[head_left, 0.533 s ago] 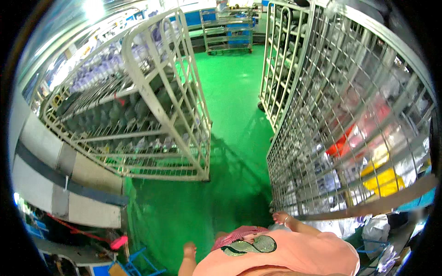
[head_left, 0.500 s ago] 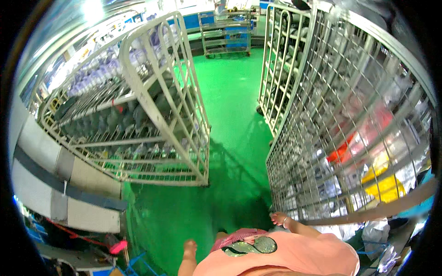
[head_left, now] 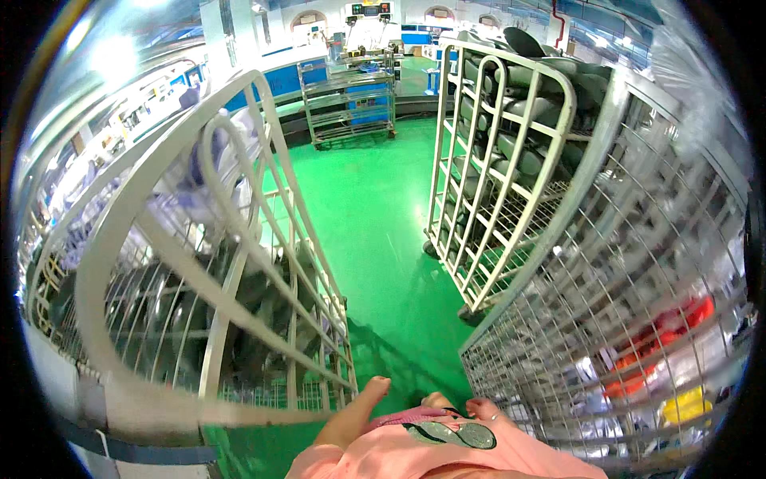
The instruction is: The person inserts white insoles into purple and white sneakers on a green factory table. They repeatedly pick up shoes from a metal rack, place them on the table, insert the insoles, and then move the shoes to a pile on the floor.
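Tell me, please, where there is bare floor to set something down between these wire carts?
The green floor lies bare in the aisle between the left wire cart and the right mesh cart, up to the far shelf trolley. Near the left hand and right hand the aisle narrows.

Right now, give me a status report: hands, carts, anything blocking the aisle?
Left hand empty, beside left wire cart. Right hand open, by right mesh cart. Green floor between them open; shelf trolley far ahead.

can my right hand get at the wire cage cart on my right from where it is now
Probably yes. The right hand hangs open right beside the mesh wall of the wire cage cart, with nothing between them.
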`<state>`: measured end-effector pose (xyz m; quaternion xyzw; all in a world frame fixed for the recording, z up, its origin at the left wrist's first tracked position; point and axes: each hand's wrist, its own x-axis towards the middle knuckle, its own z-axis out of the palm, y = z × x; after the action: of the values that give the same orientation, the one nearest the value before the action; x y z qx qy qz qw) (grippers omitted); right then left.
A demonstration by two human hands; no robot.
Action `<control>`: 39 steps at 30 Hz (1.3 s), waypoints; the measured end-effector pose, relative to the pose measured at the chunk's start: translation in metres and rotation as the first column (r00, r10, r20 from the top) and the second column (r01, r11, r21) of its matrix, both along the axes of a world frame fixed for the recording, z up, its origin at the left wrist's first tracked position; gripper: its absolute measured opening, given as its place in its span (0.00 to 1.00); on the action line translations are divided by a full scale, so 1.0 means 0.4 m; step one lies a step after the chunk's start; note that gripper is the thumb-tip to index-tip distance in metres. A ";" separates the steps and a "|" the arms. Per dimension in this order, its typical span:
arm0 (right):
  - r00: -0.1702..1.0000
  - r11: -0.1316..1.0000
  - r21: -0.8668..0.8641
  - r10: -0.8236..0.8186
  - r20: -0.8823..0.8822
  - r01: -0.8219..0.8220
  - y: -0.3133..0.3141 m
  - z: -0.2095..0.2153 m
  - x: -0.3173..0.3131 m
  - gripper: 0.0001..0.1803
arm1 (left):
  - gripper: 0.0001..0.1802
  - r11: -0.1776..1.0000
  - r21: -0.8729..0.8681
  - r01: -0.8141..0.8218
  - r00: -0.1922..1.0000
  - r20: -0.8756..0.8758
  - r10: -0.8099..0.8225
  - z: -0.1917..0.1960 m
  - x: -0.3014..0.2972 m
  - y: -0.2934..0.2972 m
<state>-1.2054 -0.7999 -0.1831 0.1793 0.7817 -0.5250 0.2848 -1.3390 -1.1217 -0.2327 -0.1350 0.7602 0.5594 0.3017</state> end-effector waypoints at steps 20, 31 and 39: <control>0.933 0.976 -0.119 0.135 -0.334 -0.184 0.030 -0.056 -1.387 0.11 | 0.12 0.874 0.025 -0.485 0.803 0.409 0.434 0.005 -1.002 -0.023; 0.999 0.811 -0.585 -0.005 0.045 0.030 -0.187 0.180 -1.986 0.11 | 0.18 0.941 -0.200 -0.273 0.958 -0.141 0.248 0.146 -1.776 -0.106; 0.899 0.845 -0.408 0.422 0.112 -0.346 -0.433 0.100 -2.485 0.12 | 0.22 0.665 0.116 -0.738 0.529 -0.512 0.677 0.343 -2.018 -0.368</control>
<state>-2.1996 -0.9732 -0.1433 0.0114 0.6534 -0.5771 0.4898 -2.1464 -1.2687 -0.0954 -0.2941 0.7213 0.6025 -0.1740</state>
